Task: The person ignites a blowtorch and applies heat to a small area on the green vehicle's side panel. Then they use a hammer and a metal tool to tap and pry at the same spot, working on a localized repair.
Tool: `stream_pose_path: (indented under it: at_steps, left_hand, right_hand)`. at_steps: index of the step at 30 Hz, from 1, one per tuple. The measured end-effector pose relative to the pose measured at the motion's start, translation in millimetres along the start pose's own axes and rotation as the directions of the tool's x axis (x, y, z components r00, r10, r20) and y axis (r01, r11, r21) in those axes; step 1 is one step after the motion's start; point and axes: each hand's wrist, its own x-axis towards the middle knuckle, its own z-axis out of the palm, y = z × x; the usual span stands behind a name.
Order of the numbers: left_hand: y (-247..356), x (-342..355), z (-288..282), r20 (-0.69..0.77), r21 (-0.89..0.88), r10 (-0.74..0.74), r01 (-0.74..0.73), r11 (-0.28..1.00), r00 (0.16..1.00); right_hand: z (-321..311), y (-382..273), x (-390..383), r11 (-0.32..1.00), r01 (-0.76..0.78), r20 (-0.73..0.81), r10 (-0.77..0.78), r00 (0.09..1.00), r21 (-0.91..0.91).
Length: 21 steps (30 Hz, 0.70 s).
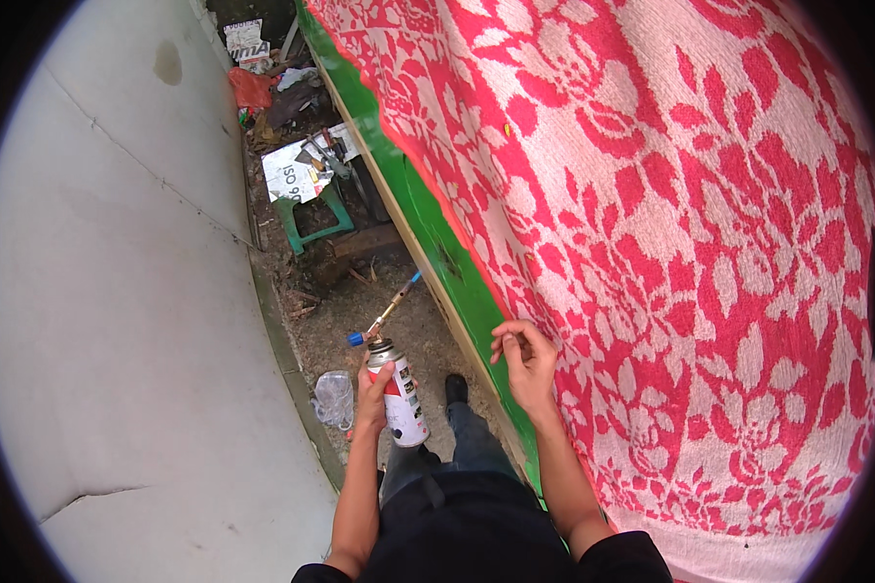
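My left hand (372, 389) grips a white and red gas canister (403, 408) fitted with a blowtorch head (384, 321), which has a blue knob and a small blue flame at its nozzle's tip. My right hand (524, 361) has its fingers curled together, with nothing visible in them, beside the edge of a red-and-white floral cloth (710, 253). The cloth lies over a green surface (442, 267) with a pale wooden edge, which runs diagonally past the torch.
A pale grey curved wall (126, 311) fills the left. Along the narrow ground (335, 291) are a green plastic stool (321, 219), white printed boards (287, 170), a red bag (251, 89), scattered debris and a clear plastic bag (333, 398). My legs and one dark shoe show below.
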Motion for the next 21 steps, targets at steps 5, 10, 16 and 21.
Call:
stream_pose_path:
  at_steps: [5,10,16,21]
  left_hand:
    - [-8,-4,3,0.011,0.023,-0.065,0.065,0.998,0.998]
    - [-14,-15,22,0.062,0.016,-0.072,0.071,0.997,0.995]
    - [-15,-14,26,0.075,0.039,-0.057,0.054,0.998,0.996]
    - [-10,-11,16,0.023,0.019,-0.052,0.051,0.999,0.998]
  right_hand:
    - [0,-2,-1,0.999,-0.004,0.004,0.004,1.000,-0.032]
    - [1,0,0,1.000,-0.004,0.003,0.004,1.000,-0.024]
    - [1,2,1,1.000,0.008,0.007,-0.008,1.000,-0.015]
    - [-1,0,0,0.999,0.006,0.008,-0.005,1.000,-0.041]
